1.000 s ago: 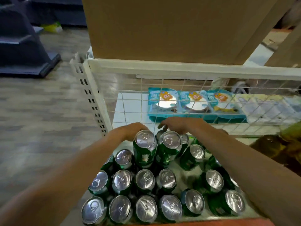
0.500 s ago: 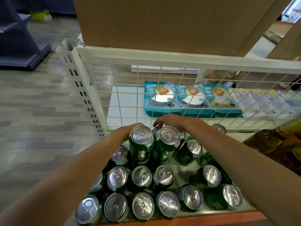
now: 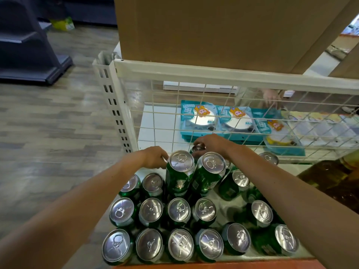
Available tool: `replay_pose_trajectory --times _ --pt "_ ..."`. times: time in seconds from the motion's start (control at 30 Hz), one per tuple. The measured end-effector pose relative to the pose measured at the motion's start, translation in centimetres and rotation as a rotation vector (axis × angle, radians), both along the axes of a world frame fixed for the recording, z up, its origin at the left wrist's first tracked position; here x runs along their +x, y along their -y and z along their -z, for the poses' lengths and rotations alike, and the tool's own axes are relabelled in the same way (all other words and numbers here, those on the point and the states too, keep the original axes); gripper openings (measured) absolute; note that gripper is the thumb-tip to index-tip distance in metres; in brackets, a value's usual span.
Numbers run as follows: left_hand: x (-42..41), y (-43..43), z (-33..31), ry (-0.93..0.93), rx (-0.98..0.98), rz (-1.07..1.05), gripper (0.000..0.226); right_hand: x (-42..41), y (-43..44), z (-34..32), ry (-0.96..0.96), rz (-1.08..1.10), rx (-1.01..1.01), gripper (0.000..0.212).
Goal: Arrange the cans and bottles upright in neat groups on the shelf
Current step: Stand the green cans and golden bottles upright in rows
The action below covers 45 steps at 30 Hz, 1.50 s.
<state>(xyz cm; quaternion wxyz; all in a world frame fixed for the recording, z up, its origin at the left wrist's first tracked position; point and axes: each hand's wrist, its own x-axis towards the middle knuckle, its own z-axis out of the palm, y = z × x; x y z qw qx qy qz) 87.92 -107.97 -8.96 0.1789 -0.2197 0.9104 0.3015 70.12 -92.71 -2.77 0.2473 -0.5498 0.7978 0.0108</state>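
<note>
Fingers of the right hand (image 3: 211, 143) are curled over a back can (image 3: 198, 148) (mostly hidden); the left hand's (image 3: 155, 157) grip cannot be told.

Both bare forearms reach forward, converging toward the tall can (image 3: 179, 171). The left hand (image 3: 154, 157) sits just left of its rim, palm down, fingers curled against its side. The right hand (image 3: 210, 143) arches just behind and right of it, fingertips (image 3: 196, 142) pinching downward, knuckles up.
</note>
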Motion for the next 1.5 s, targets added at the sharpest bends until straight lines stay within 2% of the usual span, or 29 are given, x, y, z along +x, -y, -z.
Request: replay_pose_trajectory --times 0.13,0.27,0.47,0.67,0.9,1.03,1.23,1.4,1.5 --pt "-1.3 0.1 0.5 -0.044 0.002 0.021 0.029 -0.6 -0.5 0.2 0.026 -0.026 -0.071 0.054" --pt "-3.9 -0.1 1.1 -0.009 0.076 0.007 0.044 -1.7 -0.9 0.9 0.038 -0.055 -0.119 0.048" --pt "-5.2 -0.2 2.1 0.039 0.15 0.009 0.062 -2.4 -1.3 1.7 0.029 -0.1 -0.165 0.055" --pt "-4.1 0.2 3.1 0.078 0.192 0.014 0.061 -1.6 -1.7 2.4 -0.047 -0.103 -0.287 0.055" --pt "-3.9 0.0 3.3 0.068 0.198 0.021 0.059 -1.0 -2.1 3.2 -0.029 -0.07 -0.257 0.058" --pt "-3.8 -0.4 3.0 0.068 0.176 0.058 0.057 -1.0 -2.5 3.2 0.064 -0.075 -0.167 0.063" --pt "-3.0 -0.5 1.8 0.036 0.079 0.094 0.038 -0.8 -1.6 1.3 0.151 -0.129 -0.114 0.044" --pt "-0.2 -0.5 -0.4 -0.024 0.032 0.061 0.039 0.3 0.0 -2.3 0.126 -0.139 -0.108 0.056" --pt "2.2 -0.6 -2.0 -0.051 0.008 -0.005 0.051 2.2 1.0 -5.4 0.142 -0.131 -0.133 0.058"
